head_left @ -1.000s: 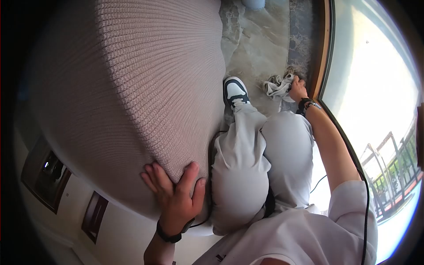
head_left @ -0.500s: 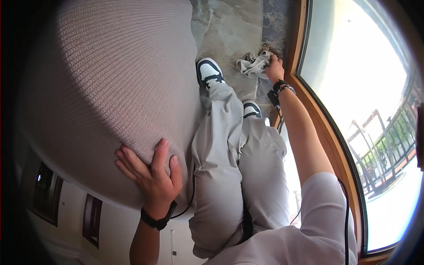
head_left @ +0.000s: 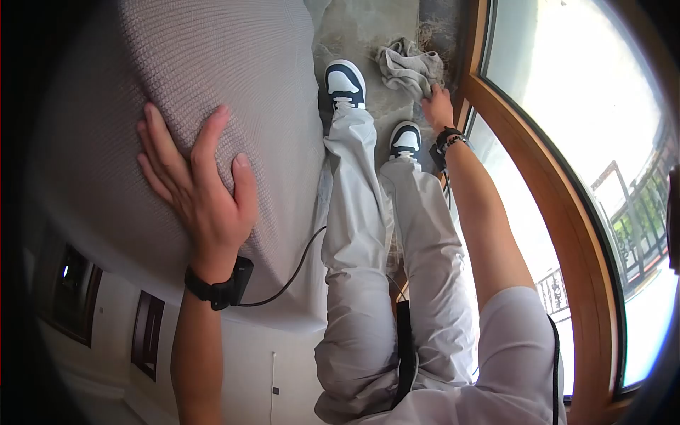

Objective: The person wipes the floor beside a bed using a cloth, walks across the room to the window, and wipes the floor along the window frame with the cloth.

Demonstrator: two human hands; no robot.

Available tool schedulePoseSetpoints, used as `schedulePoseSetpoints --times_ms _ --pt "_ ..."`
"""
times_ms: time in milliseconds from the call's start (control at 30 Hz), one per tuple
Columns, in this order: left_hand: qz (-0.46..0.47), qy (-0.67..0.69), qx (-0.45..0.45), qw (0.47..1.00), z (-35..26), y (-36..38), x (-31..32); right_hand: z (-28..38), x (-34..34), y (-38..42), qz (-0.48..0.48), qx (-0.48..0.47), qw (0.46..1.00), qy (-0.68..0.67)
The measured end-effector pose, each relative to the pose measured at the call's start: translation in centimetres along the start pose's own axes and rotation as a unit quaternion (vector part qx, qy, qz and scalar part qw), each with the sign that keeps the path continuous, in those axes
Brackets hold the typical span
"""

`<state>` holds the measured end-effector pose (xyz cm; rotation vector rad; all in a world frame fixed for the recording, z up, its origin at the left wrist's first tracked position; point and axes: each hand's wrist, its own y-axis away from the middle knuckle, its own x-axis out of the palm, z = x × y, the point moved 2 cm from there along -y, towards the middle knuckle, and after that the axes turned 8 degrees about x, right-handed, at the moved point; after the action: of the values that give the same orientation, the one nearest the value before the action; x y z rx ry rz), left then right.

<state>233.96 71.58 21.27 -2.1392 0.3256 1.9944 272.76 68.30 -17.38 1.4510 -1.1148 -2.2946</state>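
My left hand (head_left: 202, 188) lies with its fingers apart on the rounded edge of a large piece of furniture under a ribbed, pinkish-grey cover (head_left: 234, 64); it looks like a sofa. Down on the floor at the upper right is a crumpled grey-beige cloth (head_left: 409, 65). At its near edge, my right hand (head_left: 439, 110) has closed fingers around a corner of it. The fingertips are partly hidden by the back of the hand.
Wood-framed glass (head_left: 538, 156) runs along the right side, with a railing outside. My shoes (head_left: 346, 83) stand on the marbled floor (head_left: 375, 28) between furniture and frame. Black cables (head_left: 287, 287) trail from both wrists.
My left hand has slid forward along the cover. The view has shifted, with shoes and cloth appearing higher or shifted. My right hand has moved from the cloth's right side to its near edge.
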Motion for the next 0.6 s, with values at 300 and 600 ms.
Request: schedulePoseSetpoints --times_ms 300,600 --pt "-0.061 0.002 0.040 0.997 -0.8 1.1 -0.1 -3.0 -0.4 7.1 -0.041 0.000 0.995 -0.091" --pt "-0.122 0.005 0.100 0.987 -2.6 3.6 -2.3 -5.6 -1.8 16.9 0.007 -0.008 0.999 -0.034"
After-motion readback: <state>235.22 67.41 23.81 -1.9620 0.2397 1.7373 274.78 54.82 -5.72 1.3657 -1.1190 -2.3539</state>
